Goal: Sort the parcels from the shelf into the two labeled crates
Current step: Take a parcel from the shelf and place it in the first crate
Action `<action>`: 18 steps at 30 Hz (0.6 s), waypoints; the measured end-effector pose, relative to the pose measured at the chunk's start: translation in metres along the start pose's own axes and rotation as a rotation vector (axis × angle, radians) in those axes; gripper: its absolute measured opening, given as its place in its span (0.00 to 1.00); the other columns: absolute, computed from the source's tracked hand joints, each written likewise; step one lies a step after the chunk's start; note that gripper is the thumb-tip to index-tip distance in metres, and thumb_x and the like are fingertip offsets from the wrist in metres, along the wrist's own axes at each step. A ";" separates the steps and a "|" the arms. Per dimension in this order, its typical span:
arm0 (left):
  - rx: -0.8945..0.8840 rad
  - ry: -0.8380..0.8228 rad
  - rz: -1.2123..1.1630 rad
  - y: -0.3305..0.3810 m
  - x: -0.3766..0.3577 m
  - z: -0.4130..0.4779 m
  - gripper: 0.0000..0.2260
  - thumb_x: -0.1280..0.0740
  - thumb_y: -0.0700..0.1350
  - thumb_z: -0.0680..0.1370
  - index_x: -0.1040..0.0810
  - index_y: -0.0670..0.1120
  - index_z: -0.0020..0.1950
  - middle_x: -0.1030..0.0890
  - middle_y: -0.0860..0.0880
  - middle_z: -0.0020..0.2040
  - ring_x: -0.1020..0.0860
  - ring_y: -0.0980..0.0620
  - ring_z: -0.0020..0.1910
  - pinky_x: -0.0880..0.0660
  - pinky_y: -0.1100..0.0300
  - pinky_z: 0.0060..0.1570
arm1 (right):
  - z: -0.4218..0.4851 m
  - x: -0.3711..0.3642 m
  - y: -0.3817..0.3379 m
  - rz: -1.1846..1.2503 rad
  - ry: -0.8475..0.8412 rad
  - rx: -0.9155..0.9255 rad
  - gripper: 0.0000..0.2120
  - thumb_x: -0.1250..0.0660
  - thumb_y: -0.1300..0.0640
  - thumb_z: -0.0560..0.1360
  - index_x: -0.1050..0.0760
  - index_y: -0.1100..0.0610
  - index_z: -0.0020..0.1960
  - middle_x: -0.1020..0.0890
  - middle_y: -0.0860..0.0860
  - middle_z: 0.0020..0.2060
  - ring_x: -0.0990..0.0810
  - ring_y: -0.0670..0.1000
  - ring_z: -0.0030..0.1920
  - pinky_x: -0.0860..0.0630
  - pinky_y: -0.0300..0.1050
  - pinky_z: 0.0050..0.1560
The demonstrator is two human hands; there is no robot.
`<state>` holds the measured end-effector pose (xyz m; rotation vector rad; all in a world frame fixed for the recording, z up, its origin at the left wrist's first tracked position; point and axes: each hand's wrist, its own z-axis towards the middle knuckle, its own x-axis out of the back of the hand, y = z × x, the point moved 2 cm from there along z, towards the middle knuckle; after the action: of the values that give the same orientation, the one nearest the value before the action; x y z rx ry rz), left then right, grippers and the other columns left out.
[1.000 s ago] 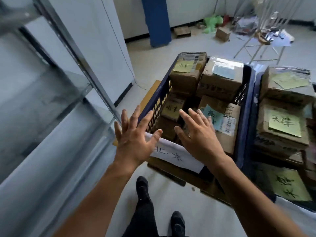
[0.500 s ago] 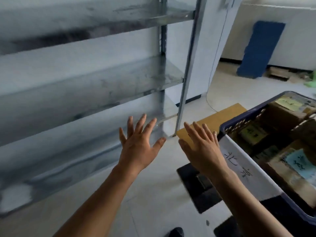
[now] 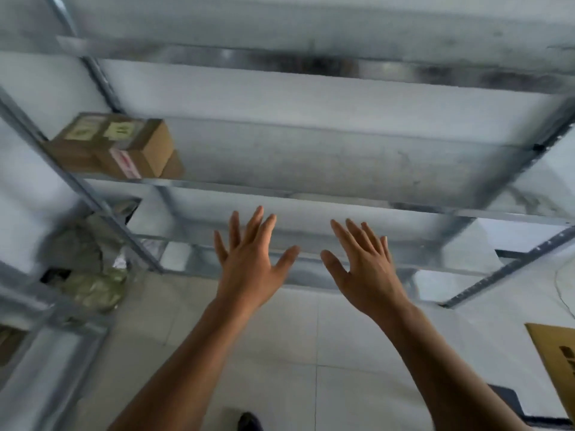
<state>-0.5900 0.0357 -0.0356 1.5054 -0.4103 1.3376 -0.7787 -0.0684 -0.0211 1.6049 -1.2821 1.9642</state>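
Both hands reach out with fingers spread wide, holding nothing: the left hand and right hand are side by side, apart, before the metal shelf. The cardboard parcels sit on a shelf board, above and well left of the left hand, untouched.

Hands: two, the left hand and the right hand.
Brown boxes: one small pile, too blurry to count each box.
Yellow notes on the pile: two.
Cardboard sheet: one.
Shoe: one.
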 end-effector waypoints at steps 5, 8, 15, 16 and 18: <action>0.137 0.094 0.013 -0.101 0.058 0.013 0.38 0.48 0.73 0.75 0.41 0.56 0.81 0.47 0.56 0.83 0.55 0.45 0.83 0.57 0.36 0.78 | 0.062 -0.050 -0.106 0.050 -0.060 0.145 0.34 0.49 0.32 0.82 0.49 0.41 0.85 0.49 0.47 0.85 0.57 0.52 0.85 0.61 0.58 0.83; 0.225 0.161 0.025 -0.151 0.083 0.023 0.34 0.41 0.69 0.78 0.39 0.55 0.80 0.44 0.53 0.83 0.53 0.44 0.83 0.56 0.36 0.77 | 0.093 -0.072 -0.152 0.058 -0.108 0.213 0.38 0.55 0.29 0.78 0.49 0.41 0.85 0.49 0.47 0.85 0.58 0.51 0.85 0.61 0.58 0.83; 0.370 0.203 0.034 -0.236 0.095 0.052 0.33 0.40 0.70 0.78 0.38 0.57 0.79 0.44 0.53 0.83 0.54 0.44 0.82 0.51 0.32 0.77 | 0.171 -0.129 -0.213 0.080 -0.205 0.319 0.41 0.60 0.25 0.76 0.50 0.41 0.84 0.48 0.48 0.85 0.59 0.51 0.84 0.60 0.61 0.83; 0.390 0.207 0.038 -0.245 0.096 0.059 0.33 0.40 0.71 0.78 0.38 0.57 0.79 0.44 0.53 0.83 0.54 0.44 0.82 0.51 0.32 0.77 | 0.184 -0.136 -0.220 0.087 -0.209 0.335 0.42 0.61 0.25 0.75 0.50 0.42 0.84 0.48 0.48 0.85 0.58 0.52 0.84 0.59 0.62 0.83; 0.422 0.189 0.053 -0.262 0.099 0.077 0.35 0.42 0.72 0.77 0.39 0.57 0.79 0.44 0.53 0.83 0.55 0.44 0.82 0.52 0.32 0.77 | 0.213 -0.149 -0.233 0.103 -0.226 0.358 0.43 0.61 0.25 0.74 0.49 0.42 0.84 0.47 0.49 0.85 0.57 0.53 0.84 0.59 0.62 0.83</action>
<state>-0.3107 0.1137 -0.0570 1.6947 -0.0467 1.6656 -0.4318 -0.0600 -0.0558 2.0148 -1.1582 2.2268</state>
